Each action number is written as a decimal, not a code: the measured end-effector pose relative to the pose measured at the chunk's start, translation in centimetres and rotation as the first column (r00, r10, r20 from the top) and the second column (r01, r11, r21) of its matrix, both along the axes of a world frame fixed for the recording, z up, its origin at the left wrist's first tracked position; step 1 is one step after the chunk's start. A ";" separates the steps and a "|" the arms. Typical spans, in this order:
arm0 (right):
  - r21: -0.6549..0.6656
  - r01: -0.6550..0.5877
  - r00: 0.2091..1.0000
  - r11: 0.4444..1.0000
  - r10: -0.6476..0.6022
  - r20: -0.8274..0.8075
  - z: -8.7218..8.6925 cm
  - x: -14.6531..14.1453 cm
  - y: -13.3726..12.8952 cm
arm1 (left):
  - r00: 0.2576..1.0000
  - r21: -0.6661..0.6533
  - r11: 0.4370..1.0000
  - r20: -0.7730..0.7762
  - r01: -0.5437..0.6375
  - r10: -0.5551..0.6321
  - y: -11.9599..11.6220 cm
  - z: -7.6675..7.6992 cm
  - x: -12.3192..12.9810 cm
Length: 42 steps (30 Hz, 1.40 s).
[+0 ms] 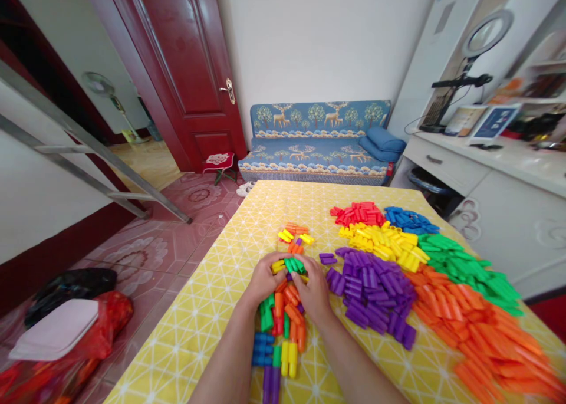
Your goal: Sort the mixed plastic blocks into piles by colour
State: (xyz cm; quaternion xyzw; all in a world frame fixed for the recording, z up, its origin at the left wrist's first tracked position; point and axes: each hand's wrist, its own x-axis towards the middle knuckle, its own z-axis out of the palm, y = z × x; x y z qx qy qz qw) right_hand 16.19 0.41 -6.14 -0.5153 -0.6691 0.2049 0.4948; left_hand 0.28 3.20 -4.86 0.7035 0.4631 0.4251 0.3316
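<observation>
My left hand (265, 277) and my right hand (315, 286) meet over the yellow-patterned cloth on the table (212, 309). Between their fingertips is a green plastic building piece (294, 266), with both hands closed on it. A yellow piece (277, 266) shows at the left fingers. Below the hands lies a cluster of joined tube-shaped pieces: orange (292, 314), green (266, 315), blue (262, 350), yellow (289, 358) and purple (271, 383). Just beyond the fingers are a few small orange pieces (296, 229) and yellow ones. My fingers hide part of the cluster.
Loose pieces lie in heaps to the right: purple (375, 292), yellow (384, 243), red (359, 213), blue (409, 220), green (471, 265) and orange (490, 333). A blue sofa (309, 156) stands beyond the table. A metal ladder (88, 150) leans at left.
</observation>
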 end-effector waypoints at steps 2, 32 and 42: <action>-0.004 -0.014 1.000 1.000 0.014 -0.007 0.1 0.0 0.0 | 1.000 -0.001 1.000 0.009 0.003 -0.003 0.0 0.1 0.0; -0.001 -0.080 0.989 0.997 0.079 -0.126 0.0 -0.4 0.0 | 0.986 -0.054 0.998 0.166 -0.022 0.031 0.0 0.1 0.2; 0.027 -0.060 0.968 0.998 0.065 -0.242 0.8 -0.4 0.0 | 0.987 -0.049 0.997 0.152 0.053 -0.045 -0.4 0.8 0.1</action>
